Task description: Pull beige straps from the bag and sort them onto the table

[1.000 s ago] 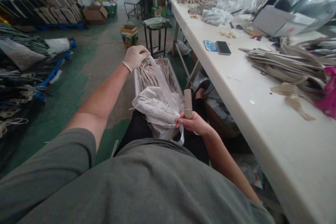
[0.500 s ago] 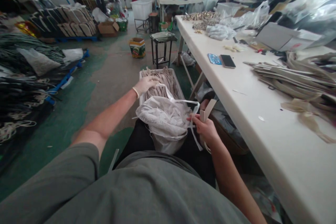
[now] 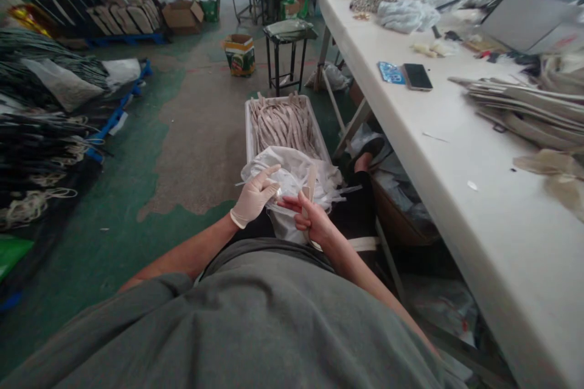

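Grips a strap (image 3: 312, 177) in the right hand (image 3: 316, 220), jutting beyond it, pointing forward along its long axis; curls the left hand (image 3: 253, 199) alongside, over the bag (image 3: 327, 175), cannot tell around what

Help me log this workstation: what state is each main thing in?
White sack: mouth open.
Left hand: gloved, at the sack's mouth.
Right hand: bare, holding a strip.
Beige strip: folded.
Plastic crate: uncovered, filled with wrinkled strips.
Smartphone: flat, screen dark.
Cardboard box: flaps open.
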### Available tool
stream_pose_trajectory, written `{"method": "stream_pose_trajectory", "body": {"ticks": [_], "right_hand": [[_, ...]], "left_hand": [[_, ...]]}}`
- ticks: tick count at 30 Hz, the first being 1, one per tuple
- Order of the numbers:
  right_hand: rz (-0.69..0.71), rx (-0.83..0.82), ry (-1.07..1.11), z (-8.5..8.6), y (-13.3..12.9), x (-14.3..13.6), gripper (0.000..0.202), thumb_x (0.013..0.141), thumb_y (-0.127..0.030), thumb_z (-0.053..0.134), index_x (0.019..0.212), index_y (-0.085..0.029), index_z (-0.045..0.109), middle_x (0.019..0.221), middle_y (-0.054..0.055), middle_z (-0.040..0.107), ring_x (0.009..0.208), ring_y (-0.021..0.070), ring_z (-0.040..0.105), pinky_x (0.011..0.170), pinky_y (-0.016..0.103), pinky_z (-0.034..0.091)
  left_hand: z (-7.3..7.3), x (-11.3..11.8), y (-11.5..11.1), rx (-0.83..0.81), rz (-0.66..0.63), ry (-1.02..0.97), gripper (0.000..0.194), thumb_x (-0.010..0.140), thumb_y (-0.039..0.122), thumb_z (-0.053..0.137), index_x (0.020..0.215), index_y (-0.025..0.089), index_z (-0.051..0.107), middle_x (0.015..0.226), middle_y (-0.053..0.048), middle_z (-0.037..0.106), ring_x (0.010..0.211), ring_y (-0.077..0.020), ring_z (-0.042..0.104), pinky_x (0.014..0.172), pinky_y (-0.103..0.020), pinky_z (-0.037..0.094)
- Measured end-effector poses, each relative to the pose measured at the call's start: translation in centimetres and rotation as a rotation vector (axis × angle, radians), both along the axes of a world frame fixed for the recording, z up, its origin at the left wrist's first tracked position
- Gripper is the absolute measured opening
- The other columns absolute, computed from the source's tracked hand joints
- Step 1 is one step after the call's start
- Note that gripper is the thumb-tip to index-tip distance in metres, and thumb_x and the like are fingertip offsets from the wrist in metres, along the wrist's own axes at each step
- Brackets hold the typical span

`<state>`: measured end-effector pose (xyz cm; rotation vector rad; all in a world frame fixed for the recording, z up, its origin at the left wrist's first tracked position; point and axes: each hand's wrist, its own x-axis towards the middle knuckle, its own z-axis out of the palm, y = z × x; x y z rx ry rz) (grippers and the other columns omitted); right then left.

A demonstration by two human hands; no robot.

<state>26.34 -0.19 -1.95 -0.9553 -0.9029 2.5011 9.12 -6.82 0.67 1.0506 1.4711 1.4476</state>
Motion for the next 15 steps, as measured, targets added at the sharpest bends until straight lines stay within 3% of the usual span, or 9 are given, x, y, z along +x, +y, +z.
{"method": "stream_pose_trajectory", "body": {"ticks": [3,6,11,15], "right_hand": [[-0.105,-0.252,0.061,-1.3,0.2,-1.3,0.032,0.093,-0.049,0.062,0.092,-0.017,0.067,0.103,0.01,0.076,0.037,-0.0006,0.016,0.03,0.014,0.019],[-0.205,-0.379,0.096,-2.1,1.0,-1.7,0.021,0.094,-0.038,0.064,0.09,-0.017,0.061,0.091,0.004,0.074,0.035,-0.0018,0.02,0.03,0.011,0.024],[-0.304,-0.429,0.133,-2.2,1.7,-1.8,0.02,0.089,-0.027,0.072,0.084,-0.018,0.056,0.071,-0.004,0.065,0.033,-0.0022,0.025,0.03,0.009,0.026],[-0.332,-0.388,0.127,-1.5,2.2,-2.0,0.02,0.084,-0.025,0.077,0.087,-0.019,0.058,0.066,-0.007,0.06,0.033,-0.0021,0.024,0.03,0.01,0.025]], "left_hand": [[0.2,0.8,-1.8,0.032,0.021,-0.036,0.063,0.087,0.044,0.069,0.141,0.015,0.052,0.059,0.005,0.06,0.053,-0.0103,0.053,0.058,-0.023,0.045],[0.6,1.6,-3.3,0.059,0.042,-0.049,0.061,0.089,0.043,0.069,0.141,0.017,0.052,0.06,0.005,0.061,0.055,-0.0101,0.054,0.06,-0.023,0.046],[0.7,2.7,-5.0,0.065,0.044,-0.043,0.057,0.091,0.04,0.067,0.141,0.017,0.052,0.06,0.006,0.06,0.055,-0.0098,0.054,0.061,-0.024,0.046],[0.7,3.1,-5.6,0.026,0.041,-0.073,0.057,0.09,0.041,0.067,0.14,0.016,0.053,0.06,0.005,0.06,0.055,-0.0105,0.054,0.06,-0.025,0.046]]}}
